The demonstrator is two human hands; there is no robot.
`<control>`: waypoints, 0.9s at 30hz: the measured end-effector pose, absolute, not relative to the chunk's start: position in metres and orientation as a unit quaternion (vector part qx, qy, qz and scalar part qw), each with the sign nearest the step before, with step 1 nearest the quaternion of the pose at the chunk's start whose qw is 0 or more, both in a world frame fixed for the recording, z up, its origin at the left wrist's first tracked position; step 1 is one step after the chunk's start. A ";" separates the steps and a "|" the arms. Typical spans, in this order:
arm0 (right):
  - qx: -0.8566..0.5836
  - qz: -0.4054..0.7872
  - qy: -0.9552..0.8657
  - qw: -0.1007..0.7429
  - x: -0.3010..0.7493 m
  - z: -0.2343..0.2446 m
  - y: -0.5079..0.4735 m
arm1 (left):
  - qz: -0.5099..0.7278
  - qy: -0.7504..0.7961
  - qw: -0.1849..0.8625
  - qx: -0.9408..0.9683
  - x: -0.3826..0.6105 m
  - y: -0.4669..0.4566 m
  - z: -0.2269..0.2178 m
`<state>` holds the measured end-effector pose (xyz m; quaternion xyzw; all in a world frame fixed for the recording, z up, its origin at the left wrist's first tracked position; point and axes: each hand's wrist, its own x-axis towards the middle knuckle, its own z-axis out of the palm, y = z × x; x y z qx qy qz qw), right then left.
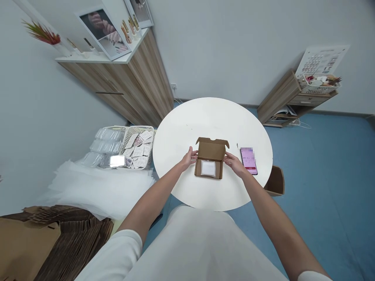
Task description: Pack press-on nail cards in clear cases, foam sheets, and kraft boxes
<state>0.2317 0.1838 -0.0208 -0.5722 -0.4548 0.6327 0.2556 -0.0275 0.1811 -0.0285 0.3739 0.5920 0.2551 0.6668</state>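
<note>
A small brown cardboard box stands on the white round table with its lid raised. Inside it lies a white wrapped packet, soft and pillow-shaped. My left hand holds the box at its left side near the hinge, thumb pointing up. At the opposite side, my right hand has its fingers against the box's right edge, also by the hinge. Some fingertips are hidden by the cardboard. To the right of my right hand, a phone with a pink screen lies on the table.
The white round table has a brown open box below its right edge. On the left are a basket of printed cards, clear plastic packs, white foam sheets and stacked flat cardboard. Wooden cabinets stand behind.
</note>
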 end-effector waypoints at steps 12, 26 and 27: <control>-0.539 0.644 -0.482 0.250 0.245 -0.032 0.166 | 0.245 0.580 0.667 0.397 -0.035 0.161 -0.021; -0.602 0.642 -0.431 0.199 0.248 -0.031 0.132 | 0.142 0.634 0.643 0.406 -0.034 0.129 -0.029; -0.610 0.629 -0.439 0.199 0.246 -0.033 0.130 | 0.139 0.644 0.632 0.408 -0.032 0.128 -0.032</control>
